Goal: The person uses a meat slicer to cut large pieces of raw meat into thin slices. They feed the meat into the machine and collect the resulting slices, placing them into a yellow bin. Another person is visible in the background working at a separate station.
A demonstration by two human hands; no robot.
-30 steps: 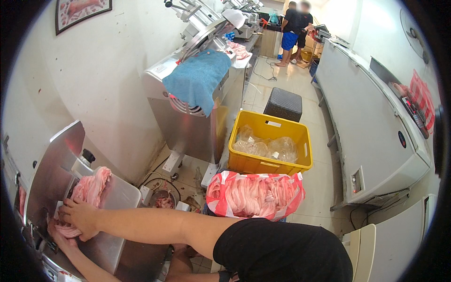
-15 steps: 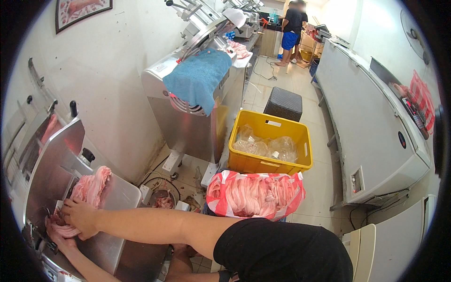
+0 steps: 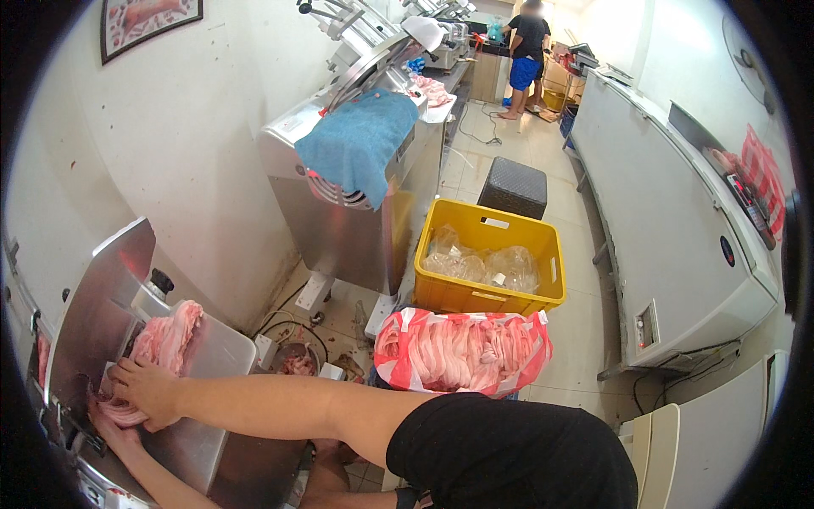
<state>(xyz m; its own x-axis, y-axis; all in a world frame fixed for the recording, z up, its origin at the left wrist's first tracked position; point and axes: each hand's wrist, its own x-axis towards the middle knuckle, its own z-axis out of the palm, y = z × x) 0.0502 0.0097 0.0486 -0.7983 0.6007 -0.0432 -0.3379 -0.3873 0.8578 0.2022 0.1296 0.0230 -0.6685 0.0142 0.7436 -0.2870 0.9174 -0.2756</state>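
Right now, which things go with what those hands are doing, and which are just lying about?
In use:
pink meat, touched by the left hand and right hand
metal tray under it
probably the striped bag, full of similar slices

Seemingly just lying about:
blue towel on another machine
yellow crate holding clear plastic bags
black stool
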